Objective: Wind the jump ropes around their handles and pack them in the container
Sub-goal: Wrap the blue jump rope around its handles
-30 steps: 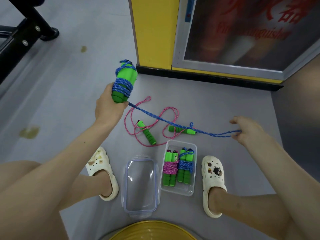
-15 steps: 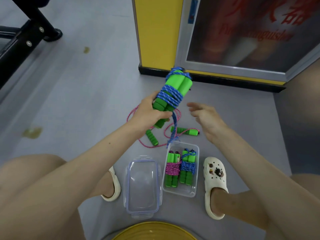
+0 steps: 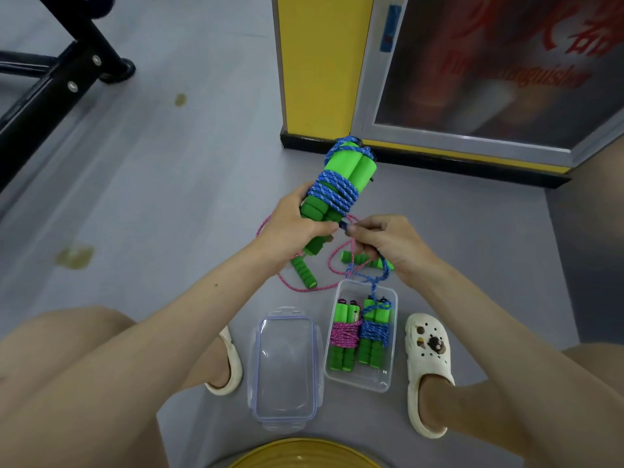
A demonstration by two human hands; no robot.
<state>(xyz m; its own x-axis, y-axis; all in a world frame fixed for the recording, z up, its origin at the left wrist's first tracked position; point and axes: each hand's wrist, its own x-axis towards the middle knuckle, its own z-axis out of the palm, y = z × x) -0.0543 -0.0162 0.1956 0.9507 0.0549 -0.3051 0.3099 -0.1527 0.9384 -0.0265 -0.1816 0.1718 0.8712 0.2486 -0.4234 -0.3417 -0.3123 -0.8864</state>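
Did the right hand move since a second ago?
Yes. The right hand moved left: it was out past the white shoe, now it is by the clear container's far end, pinching the blue rope beside the left hand gripping its green handles.

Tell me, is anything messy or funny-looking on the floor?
Yes. The pink jump rope lies loose and tangled on the floor beyond the container, not wound like the two bundles inside. Two yellowish-brown stains also mark the grey floor on the left.
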